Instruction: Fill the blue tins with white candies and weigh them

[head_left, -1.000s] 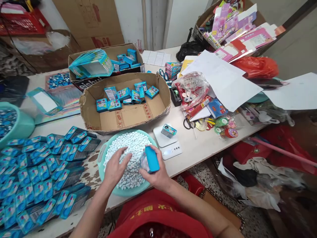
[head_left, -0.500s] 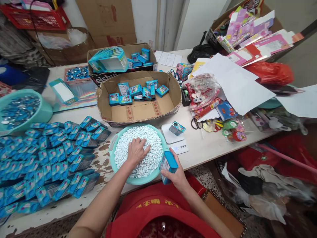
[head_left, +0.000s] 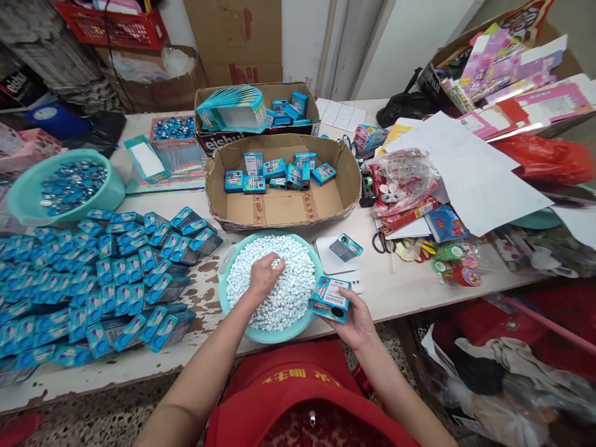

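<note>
A light green basin (head_left: 224,292) on the table is full of small white candies (head_left: 293,273). Over them is my left hand (head_left: 265,274), its fingers curled closed among the pieces; what lies inside the grasp is mostly hidden. At the basin's right rim, my right hand (head_left: 356,320) grips a small blue printed box (head_left: 329,299), tilted, with a dark round opening on the side towards me. Behind it a similar blue box (head_left: 346,247) lies on a white scale (head_left: 328,259).
Rows of blue boxes (head_left: 125,267) cover the table's left side. Behind the basin stands a cardboard tray (head_left: 218,211) with several blue boxes. A green tub (head_left: 109,186) holds shiny blue-silver pieces. To the right lie scissors (head_left: 382,243), tape rolls (head_left: 465,276) and white paper sheets (head_left: 488,180).
My left hand's spread fingers have curled closed in the candies. My right hand has turned the blue box, so its printed face and dark opening now show. The camera view has shifted left.
</note>
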`<action>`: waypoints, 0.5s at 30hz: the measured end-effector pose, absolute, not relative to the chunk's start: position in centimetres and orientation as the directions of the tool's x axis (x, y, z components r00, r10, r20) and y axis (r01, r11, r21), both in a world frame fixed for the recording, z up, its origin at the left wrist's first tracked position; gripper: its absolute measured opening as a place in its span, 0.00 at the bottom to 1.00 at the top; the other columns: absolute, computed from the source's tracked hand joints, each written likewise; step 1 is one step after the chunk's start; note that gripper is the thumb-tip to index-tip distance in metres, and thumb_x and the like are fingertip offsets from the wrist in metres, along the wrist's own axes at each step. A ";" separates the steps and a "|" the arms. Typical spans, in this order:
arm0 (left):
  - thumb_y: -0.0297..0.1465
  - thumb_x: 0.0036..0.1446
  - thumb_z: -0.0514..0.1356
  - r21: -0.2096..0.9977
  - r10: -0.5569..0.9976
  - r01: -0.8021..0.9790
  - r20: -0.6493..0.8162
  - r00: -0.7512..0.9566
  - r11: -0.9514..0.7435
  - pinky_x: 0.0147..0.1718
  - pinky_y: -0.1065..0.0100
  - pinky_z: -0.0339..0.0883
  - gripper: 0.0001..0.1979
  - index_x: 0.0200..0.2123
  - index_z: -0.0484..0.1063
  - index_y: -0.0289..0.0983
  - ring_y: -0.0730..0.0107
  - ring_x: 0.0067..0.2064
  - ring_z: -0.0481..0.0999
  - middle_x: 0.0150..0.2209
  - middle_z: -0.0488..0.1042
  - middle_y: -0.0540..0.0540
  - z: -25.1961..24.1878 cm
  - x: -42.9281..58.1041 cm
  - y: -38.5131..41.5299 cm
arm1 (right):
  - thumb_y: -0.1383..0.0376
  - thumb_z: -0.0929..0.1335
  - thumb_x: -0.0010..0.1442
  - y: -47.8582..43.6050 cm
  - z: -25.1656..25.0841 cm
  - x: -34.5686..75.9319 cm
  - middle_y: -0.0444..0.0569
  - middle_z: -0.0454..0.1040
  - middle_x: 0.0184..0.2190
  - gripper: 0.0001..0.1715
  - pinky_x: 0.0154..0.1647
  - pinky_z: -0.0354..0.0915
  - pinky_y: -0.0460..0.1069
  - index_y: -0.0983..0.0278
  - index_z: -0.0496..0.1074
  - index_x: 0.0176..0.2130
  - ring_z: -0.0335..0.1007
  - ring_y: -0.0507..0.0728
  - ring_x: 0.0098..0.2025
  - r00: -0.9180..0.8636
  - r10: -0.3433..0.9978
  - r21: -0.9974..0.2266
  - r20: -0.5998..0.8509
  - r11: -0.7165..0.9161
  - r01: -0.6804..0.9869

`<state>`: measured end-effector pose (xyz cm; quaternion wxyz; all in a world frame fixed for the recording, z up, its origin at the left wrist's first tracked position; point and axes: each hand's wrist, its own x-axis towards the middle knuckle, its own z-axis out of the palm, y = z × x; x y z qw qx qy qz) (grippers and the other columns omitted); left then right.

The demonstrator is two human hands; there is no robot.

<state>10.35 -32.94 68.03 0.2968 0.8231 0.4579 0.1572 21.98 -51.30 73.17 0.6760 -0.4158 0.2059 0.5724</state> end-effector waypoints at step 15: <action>0.36 0.39 0.61 0.844 0.779 0.138 -0.532 0.331 0.518 0.12 0.77 0.45 0.10 0.24 0.65 0.37 0.78 0.15 0.60 0.17 0.64 0.53 69.6 11.3 -31.6 | 0.72 0.68 0.42 -61.7 66.2 24.7 0.49 0.75 0.30 0.20 0.34 0.67 0.52 0.64 0.64 0.39 0.73 0.58 0.33 0.505 0.206 -0.428 -0.838 -0.823 -0.374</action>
